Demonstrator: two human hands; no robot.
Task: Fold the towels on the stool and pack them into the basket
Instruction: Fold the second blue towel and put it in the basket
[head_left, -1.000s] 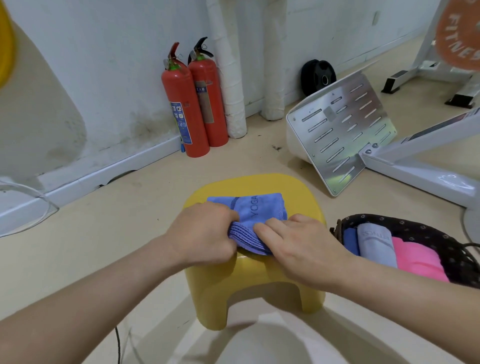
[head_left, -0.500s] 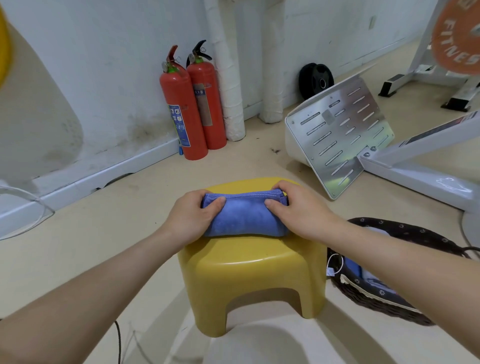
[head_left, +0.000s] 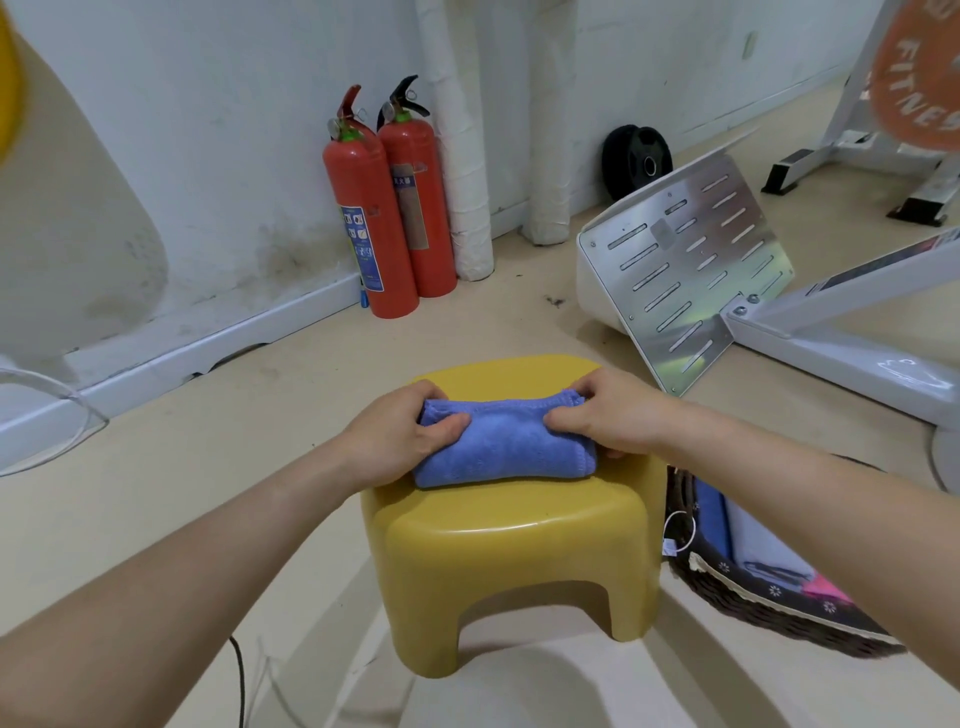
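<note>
Towel (head_left: 501, 447) on stool (head_left: 511, 540), basket (head_left: 758, 597) right (extinguishers (head_left: 384, 208) behind)

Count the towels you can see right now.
4. A blue towel on the stool; a blue one, a pale grey one and a pink one in the basket, where the right forearm may hide more.

White wall (head_left: 208, 130), stained low above white baseboard (head_left: 218, 338). Beige floor (head_left: 182, 467). Two red fire extinguishers (head_left: 371, 228) upright against wall, beside white wrapped pipes (head_left: 460, 156). Black weight plate (head_left: 636, 161) leans on wall. Slotted silver metal plate (head_left: 691, 270) on white machine frame (head_left: 831, 353), right.
</note>
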